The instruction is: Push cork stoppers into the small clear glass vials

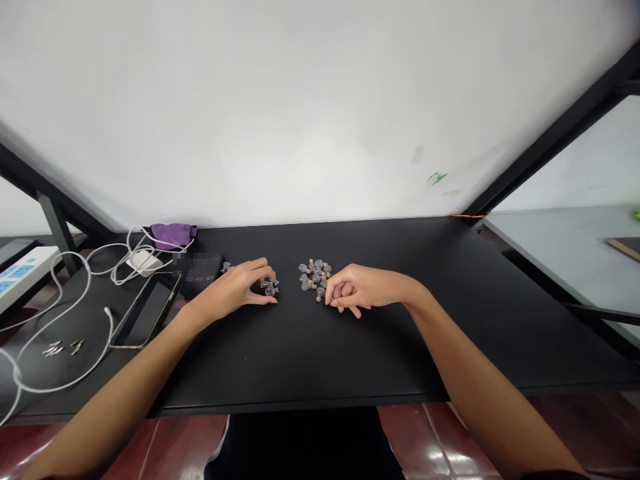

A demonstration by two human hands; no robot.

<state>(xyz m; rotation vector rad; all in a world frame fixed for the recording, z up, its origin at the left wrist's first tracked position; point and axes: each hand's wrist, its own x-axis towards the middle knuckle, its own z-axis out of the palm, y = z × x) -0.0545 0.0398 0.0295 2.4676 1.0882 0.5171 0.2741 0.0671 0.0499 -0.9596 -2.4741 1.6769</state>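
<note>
Small clear glass bottles with cork stoppers [317,277] lie in a cluster at the middle of the black table. At the cluster's right edge is my right hand [367,285], its fingers curled and the fingertips close to the nearest bottles. Whether anything is pinched there is hidden. My left hand [237,285] rests to the left, thumb and fingers apart around a few tiny glass bottles [271,291] that show no corks. Behind that hand, more clear glass [227,267] is partly covered.
On the left are a smartphone [146,312], a dark device showing a timer [200,277], a white charger [144,262] with looping cable, a purple cloth [173,235], small metallic pieces [53,349] and a power strip [25,273]. A white wall [320,133] stands behind the table [300,360].
</note>
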